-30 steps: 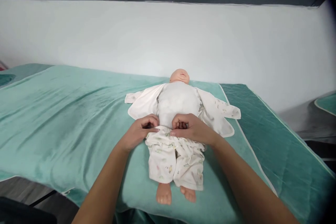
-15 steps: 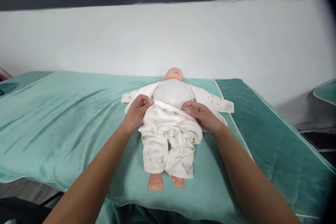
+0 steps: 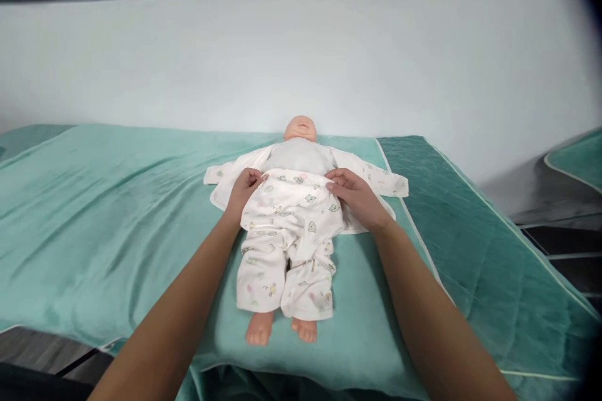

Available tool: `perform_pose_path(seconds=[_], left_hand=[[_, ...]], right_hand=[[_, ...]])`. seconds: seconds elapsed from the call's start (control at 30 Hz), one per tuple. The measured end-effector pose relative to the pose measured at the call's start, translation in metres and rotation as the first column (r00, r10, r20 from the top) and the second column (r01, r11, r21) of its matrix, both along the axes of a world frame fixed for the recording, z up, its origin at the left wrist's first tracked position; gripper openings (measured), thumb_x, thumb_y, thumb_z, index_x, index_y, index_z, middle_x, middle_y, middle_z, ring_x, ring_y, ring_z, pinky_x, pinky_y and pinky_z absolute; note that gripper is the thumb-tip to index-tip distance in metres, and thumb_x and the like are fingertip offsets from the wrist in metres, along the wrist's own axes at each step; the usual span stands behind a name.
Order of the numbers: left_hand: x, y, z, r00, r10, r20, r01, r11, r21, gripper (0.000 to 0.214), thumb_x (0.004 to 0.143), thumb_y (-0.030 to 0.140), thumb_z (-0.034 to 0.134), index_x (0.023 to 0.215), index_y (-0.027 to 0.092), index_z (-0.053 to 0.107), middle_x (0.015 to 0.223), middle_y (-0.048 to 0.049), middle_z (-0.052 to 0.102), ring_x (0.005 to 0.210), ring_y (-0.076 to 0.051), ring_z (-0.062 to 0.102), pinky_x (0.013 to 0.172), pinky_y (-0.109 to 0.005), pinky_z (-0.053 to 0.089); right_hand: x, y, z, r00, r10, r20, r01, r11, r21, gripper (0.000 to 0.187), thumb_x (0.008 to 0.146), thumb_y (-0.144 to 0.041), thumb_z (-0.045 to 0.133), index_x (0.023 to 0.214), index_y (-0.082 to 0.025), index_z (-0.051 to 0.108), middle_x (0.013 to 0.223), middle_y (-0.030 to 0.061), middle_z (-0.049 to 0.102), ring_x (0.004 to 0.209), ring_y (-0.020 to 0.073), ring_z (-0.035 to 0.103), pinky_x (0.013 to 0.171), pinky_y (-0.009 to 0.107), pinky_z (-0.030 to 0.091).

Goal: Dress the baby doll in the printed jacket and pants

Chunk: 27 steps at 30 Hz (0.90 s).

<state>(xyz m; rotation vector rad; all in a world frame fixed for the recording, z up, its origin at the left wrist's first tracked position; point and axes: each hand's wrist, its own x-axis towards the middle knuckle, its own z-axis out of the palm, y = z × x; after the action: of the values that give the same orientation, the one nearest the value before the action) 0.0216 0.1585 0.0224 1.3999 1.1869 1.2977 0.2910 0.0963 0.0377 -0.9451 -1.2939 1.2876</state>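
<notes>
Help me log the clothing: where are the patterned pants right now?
In the head view, the patterned pants are just below centre, on the doll, above its bare feet, their waistband between the left hand and right hand.

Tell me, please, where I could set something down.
Wide room lies on the green blanket left of the left forearm, and on the darker quilt right of the right forearm. It is crowded around the doll, where the left hand and right hand hold the trousers.
</notes>
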Motion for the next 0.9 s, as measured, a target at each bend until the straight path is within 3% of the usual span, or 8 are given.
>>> perform_pose_path(seconds=[0.13, 0.27, 0.47, 0.73, 0.83, 0.9], left_hand=[[-0.003, -0.007, 0.008, 0.999, 0.022, -0.038, -0.022, 1.000, -0.016, 0.037, 0.065, 0.046, 0.080, 0.077, 0.018, 0.059, 0.073, 0.0023, 0.056, 0.066, -0.011, 0.048, 0.058, -0.023, 0.035], [-0.004, -0.013, 0.015, 0.999, -0.033, 0.034, 0.037, 0.992, -0.122, 0.037, 0.066, 0.047, 0.079, 0.083, 0.018, 0.063, 0.074, 0.0026, 0.057, 0.064, -0.011, 0.048, 0.057, -0.022, 0.034], [-0.009, -0.020, 0.018, 0.985, -0.149, 0.086, 0.161, 0.975, -0.155, 0.029, 0.070, 0.038, 0.077, 0.087, 0.017, 0.064, 0.080, 0.0015, 0.059, 0.068, -0.011, 0.051, 0.059, -0.022, 0.037], [-0.006, -0.017, 0.006, 0.999, -0.008, -0.046, 0.009, 1.000, 0.025, 0.022, 0.079, 0.038, 0.064, 0.090, 0.020, 0.056, 0.088, 0.0011, 0.054, 0.066, -0.011, 0.048, 0.060, -0.023, 0.039], [-0.006, -0.017, 0.002, 0.991, 0.050, -0.121, -0.039, 0.995, 0.094, 0.017, 0.082, 0.033, 0.060, 0.093, 0.021, 0.055, 0.091, 0.0007, 0.055, 0.070, -0.012, 0.051, 0.066, -0.024, 0.040], [-0.007, -0.018, 0.000, 0.972, 0.175, -0.155, -0.151, 0.977, 0.152, 0.013, 0.082, 0.029, 0.057, 0.092, 0.022, 0.055, 0.090, 0.0008, 0.056, 0.073, -0.013, 0.053, 0.068, -0.025, 0.041]], right_hand=[[0.009, -0.003, 0.003, 0.991, 0.105, 0.078, -0.108, 0.993, 0.037, 0.024, 0.084, -0.032, 0.069, 0.106, -0.027, 0.060, 0.082, -0.0033, 0.058, 0.067, 0.0121, 0.049, 0.061, 0.026, 0.038], [0.017, -0.005, 0.006, 0.984, 0.138, 0.114, -0.143, 0.989, 0.036, 0.029, 0.082, -0.028, 0.070, 0.110, -0.026, 0.062, 0.090, -0.0013, 0.060, 0.079, 0.0141, 0.053, 0.069, 0.027, 0.042], [0.018, -0.005, 0.007, 0.984, 0.162, 0.067, -0.164, 0.986, 0.023, 0.025, 0.084, -0.034, 0.069, 0.107, -0.026, 0.065, 0.083, -0.0009, 0.060, 0.073, 0.0139, 0.053, 0.066, 0.028, 0.042], [0.011, -0.007, 0.008, 0.982, 0.177, 0.060, -0.178, 0.984, 0.011, 0.033, 0.078, -0.025, 0.075, 0.109, -0.025, 0.064, 0.097, 0.0018, 0.064, 0.088, 0.0158, 0.059, 0.078, 0.029, 0.047], [0.007, -0.006, 0.005, 0.988, 0.124, 0.089, -0.128, 0.991, 0.036, 0.033, 0.076, -0.022, 0.074, 0.107, -0.025, 0.062, 0.090, -0.0007, 0.060, 0.081, 0.0135, 0.057, 0.070, 0.025, 0.046], [0.005, -0.004, 0.002, 0.990, 0.027, 0.139, -0.035, 0.998, 0.053, 0.028, 0.076, -0.022, 0.069, 0.102, -0.025, 0.062, 0.086, -0.0021, 0.056, 0.072, 0.0122, 0.054, 0.061, 0.024, 0.045]])
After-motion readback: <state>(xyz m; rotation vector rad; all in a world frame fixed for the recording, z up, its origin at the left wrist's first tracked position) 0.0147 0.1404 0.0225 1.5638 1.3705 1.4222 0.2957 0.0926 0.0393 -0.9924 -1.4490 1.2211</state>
